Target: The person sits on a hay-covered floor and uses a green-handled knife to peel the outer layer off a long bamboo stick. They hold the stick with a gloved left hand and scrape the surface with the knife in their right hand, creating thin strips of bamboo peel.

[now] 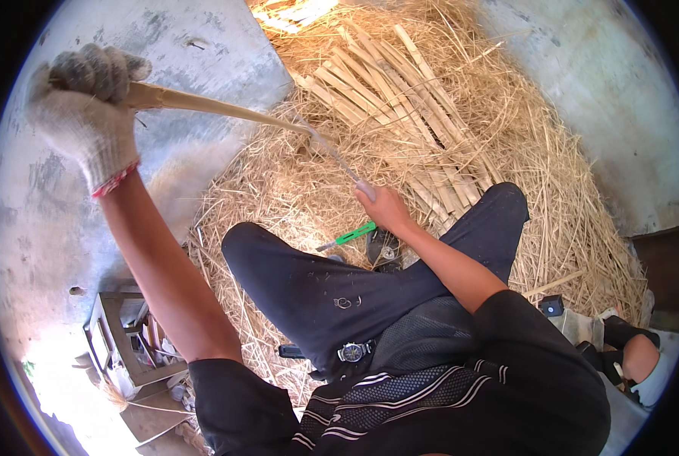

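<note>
My left hand [88,106], in a whitish knitted glove with grey palm and fingers, is raised at the far left. Its fingers are wrapped round one end of a long pale strip [210,104] that looks like split bamboo. The strip slants down to the right over the shavings. My bare right hand [387,208] grips the light handle of a knife in front of my knees. The narrow knife blade [332,148] points up and left, and crosses the strip near its far end; whether it is cutting in cannot be made out.
Several split strips [400,99] lie stacked on a heap of curly shavings [552,175]. A green-handled cutter [354,234] lies by a dark shoe [385,249]. Bluish-grey panels stand on both sides. A metal frame box [138,342] is at lower left; part of another person [639,357] shows lower right.
</note>
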{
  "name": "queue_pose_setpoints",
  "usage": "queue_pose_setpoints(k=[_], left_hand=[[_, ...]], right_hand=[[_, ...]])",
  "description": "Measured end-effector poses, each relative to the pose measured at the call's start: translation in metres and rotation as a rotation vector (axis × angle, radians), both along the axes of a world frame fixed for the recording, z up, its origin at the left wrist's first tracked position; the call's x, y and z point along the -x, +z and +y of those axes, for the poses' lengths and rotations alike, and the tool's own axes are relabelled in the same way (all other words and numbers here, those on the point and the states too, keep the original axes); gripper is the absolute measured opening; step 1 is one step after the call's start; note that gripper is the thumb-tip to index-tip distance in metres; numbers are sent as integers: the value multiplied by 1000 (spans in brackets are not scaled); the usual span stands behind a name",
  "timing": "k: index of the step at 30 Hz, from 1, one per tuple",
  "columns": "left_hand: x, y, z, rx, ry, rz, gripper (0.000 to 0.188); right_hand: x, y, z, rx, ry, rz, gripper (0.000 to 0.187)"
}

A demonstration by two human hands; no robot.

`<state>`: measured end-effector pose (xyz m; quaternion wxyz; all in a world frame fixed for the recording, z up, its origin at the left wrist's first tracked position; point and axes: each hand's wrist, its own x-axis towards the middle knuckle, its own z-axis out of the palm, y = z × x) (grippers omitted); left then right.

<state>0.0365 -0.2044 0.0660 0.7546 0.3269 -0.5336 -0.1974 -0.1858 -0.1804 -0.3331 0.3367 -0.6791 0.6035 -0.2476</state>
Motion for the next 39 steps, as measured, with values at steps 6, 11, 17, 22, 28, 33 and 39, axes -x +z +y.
queue_pose_setpoints(k=[6, 11, 17, 22, 28, 33, 39], left_hand=[[1, -1, 1, -49, -5, 54, 38], [-9, 3, -3, -108, -58, 32, 40], [16, 4, 2, -99, 186, 215, 39], [1, -1, 5, -116, -230, -11, 38], [21, 0, -3, -82, 100, 188, 37], [41, 5, 5, -133, 350, 317, 39], [17, 2, 6, -163, 55, 147, 37]], right_hand=[[12, -21, -24, -792, -103, -922, 55], [5, 40, -22, -431, -98, -459, 59], [-16, -13, -11, -99, -100, -82, 59], [-6, 12, -29, -164, -49, -109, 63], [-8, 12, -28, -186, -80, -161, 62], [-10, -34, -35, -258, -180, -27, 64], [-10, -66, -60, -823, -273, -852, 55]])
